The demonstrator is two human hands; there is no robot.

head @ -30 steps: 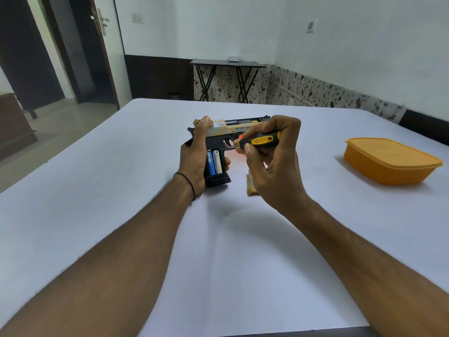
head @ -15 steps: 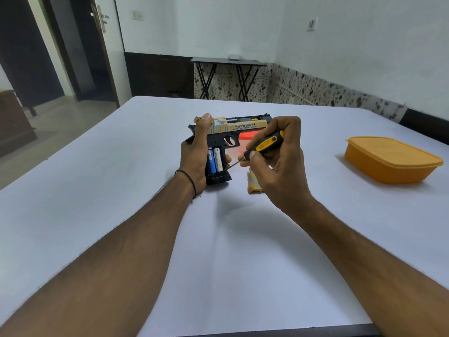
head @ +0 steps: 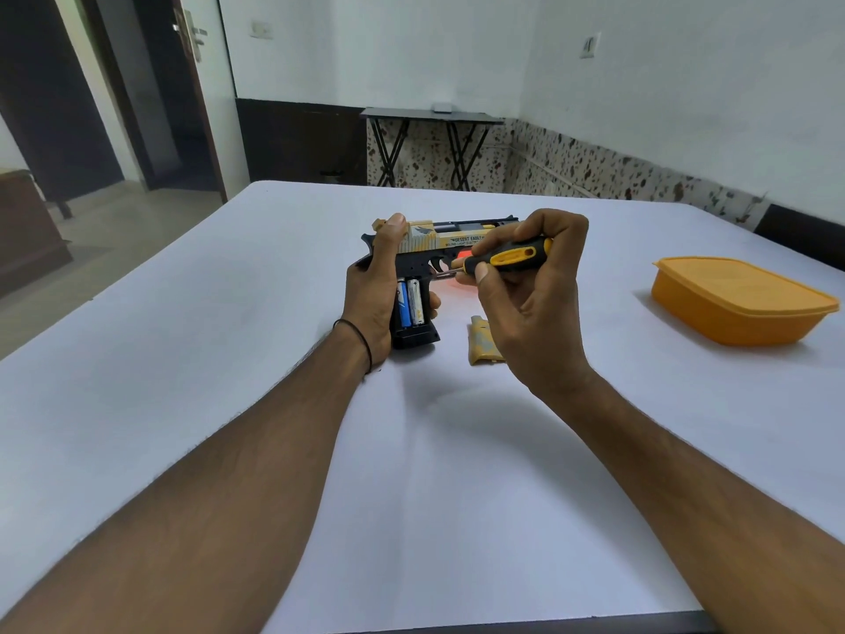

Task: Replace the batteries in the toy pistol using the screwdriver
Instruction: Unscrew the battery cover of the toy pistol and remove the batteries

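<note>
Left grip: our left hand (head: pixel 370 286) wraps the handle of the toy pistol (head: pixel 457 241), thumb up on the rear of the slide. The pistol stands butt-down on the table (head: pixel 228 359), mid-scene.
Right grip: our right hand (head: pixel 535 313) pinches the screwdriver (head: pixel 512 256), fingers curled round its handle. The tip points left at the trigger area.
Battery risk: two batteries (head: pixel 410 306) sit in the open handle; if we tilt the pistol they may drop out.
Slip risk: the tip is close to our left fingers, so a slip could jab them or scar the plastic.
Cover risk: the loose cover (head: pixel 482 343) lies just right of the butt, under our right wrist, and a sweep could knock it away.
Screw: we cannot tell where it is.
</note>
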